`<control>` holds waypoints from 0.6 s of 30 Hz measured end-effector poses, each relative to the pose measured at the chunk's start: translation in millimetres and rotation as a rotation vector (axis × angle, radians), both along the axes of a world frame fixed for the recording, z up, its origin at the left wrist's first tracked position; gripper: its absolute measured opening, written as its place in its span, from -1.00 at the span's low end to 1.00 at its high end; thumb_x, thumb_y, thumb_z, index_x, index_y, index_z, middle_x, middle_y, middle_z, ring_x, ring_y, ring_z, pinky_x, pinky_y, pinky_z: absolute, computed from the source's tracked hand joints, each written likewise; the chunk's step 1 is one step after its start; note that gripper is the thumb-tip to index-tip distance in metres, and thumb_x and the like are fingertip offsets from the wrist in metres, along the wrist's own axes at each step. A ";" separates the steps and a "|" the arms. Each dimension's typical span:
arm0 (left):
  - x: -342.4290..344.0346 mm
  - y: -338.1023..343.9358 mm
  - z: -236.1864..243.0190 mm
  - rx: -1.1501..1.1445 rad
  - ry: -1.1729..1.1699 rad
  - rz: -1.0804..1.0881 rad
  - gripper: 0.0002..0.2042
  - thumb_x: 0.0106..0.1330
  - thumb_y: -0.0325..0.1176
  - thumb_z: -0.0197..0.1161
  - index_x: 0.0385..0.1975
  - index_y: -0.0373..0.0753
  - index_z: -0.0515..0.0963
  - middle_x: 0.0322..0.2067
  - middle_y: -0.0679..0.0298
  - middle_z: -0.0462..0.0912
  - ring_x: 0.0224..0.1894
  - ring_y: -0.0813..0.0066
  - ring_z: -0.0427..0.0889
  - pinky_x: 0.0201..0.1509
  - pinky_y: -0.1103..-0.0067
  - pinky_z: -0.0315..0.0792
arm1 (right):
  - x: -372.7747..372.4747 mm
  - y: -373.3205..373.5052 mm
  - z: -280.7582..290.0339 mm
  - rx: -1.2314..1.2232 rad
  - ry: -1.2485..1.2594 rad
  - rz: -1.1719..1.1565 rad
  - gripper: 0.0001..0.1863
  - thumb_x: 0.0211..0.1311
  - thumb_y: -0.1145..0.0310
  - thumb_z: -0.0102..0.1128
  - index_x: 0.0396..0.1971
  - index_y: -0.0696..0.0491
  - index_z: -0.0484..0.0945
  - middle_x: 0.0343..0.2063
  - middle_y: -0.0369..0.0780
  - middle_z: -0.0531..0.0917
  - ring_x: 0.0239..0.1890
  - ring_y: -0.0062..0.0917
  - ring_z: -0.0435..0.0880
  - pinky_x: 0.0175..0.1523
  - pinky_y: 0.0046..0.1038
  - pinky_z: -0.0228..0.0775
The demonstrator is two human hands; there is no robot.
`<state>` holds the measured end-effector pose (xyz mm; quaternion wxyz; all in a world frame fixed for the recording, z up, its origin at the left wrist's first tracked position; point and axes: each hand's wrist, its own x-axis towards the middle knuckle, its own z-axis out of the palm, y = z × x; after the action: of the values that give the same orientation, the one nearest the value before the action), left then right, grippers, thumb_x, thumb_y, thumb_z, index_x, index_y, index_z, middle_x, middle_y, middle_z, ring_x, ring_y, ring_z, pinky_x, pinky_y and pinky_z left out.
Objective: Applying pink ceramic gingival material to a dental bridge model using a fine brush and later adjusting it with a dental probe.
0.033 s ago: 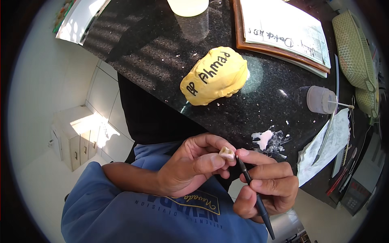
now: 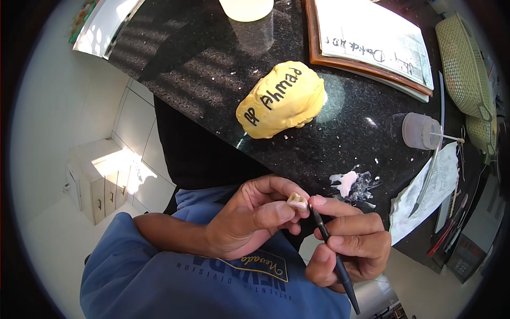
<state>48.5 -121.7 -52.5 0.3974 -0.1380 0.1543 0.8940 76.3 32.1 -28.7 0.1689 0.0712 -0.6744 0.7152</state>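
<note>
My left hand [image 2: 249, 220] pinches a small ivory, tooth-like piece [image 2: 297, 201] with a hollow in it, between thumb and fingers. Just to its right, my right hand [image 2: 353, 244] grips a slim black pen-like tool [image 2: 340, 268], whose narrow tip is by the piece; whether they touch I cannot tell. Above both hands, a lumpy yellow moulded block [image 2: 279, 106] with black handwriting rests on the dark speckled worktop [image 2: 196, 80]. A pink-white smear of material [image 2: 347, 183] lies near my right hand.
A clipboard with papers [image 2: 372, 40] and a pale cup [image 2: 245, 8] stand at the back. On the right are a small plastic pot [image 2: 418, 131] with a stick, a crumpled sheet [image 2: 414, 207], woven baskets [image 2: 462, 69] and a grey device [image 2: 473, 244]. A white cabinet [image 2: 98, 181] stands lower left.
</note>
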 end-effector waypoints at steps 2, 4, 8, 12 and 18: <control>0.4 -0.2 0.3 -0.005 -0.001 0.006 -0.83 0.22 -0.51 0.17 -0.19 -0.26 0.50 -0.21 0.27 0.56 -0.16 0.60 0.54 -0.12 0.62 0.48 | 0.5 -1.5 -1.9 -0.022 0.008 -0.010 -0.78 -0.16 0.68 0.29 -0.48 0.25 0.42 -0.51 -0.07 0.52 -0.23 0.03 0.61 -0.19 -0.26 0.60; 0.5 0.6 1.3 -0.015 -0.004 0.009 -0.83 0.22 -0.51 0.17 -0.19 -0.26 0.50 -0.22 0.27 0.56 -0.16 0.60 0.54 -0.15 0.64 0.47 | -0.9 1.8 -3.2 0.069 0.039 0.029 -0.78 -0.07 0.61 0.22 -0.42 0.24 0.37 -0.52 -0.10 0.48 -0.22 -0.03 0.62 -0.20 -0.37 0.59; 0.3 2.1 0.4 -0.006 -0.001 0.003 -0.82 0.22 -0.51 0.17 -0.19 -0.25 0.50 -0.23 0.27 0.57 -0.16 0.61 0.54 -0.17 0.65 0.46 | -2.7 3.8 -3.5 0.165 0.089 0.065 -0.77 0.03 0.54 0.16 -0.35 0.23 0.31 -0.54 -0.12 0.44 -0.20 -0.10 0.62 -0.19 -0.44 0.58; 1.2 1.4 -0.1 -0.007 -0.006 0.008 -0.82 0.21 -0.50 0.18 -0.19 -0.25 0.51 -0.22 0.27 0.56 -0.16 0.60 0.53 -0.18 0.66 0.46 | -1.5 2.7 -4.7 0.148 0.088 0.066 -0.79 0.03 0.55 0.16 -0.36 0.23 0.32 -0.54 -0.12 0.44 -0.19 -0.09 0.61 -0.17 -0.42 0.58; 2.0 1.3 2.7 -0.053 -0.009 0.000 -0.81 0.20 -0.47 0.17 -0.18 -0.25 0.47 -0.24 0.24 0.52 -0.19 0.55 0.52 -0.15 0.62 0.48 | -1.9 3.1 -4.1 0.150 0.078 0.071 -0.80 0.03 0.56 0.16 -0.38 0.22 0.33 -0.54 -0.11 0.45 -0.18 -0.09 0.61 -0.14 -0.40 0.57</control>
<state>50.5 -120.4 -49.8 0.3944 -0.1527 0.1761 0.8889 74.4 35.2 -32.9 0.1637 0.1353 -0.7162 0.6648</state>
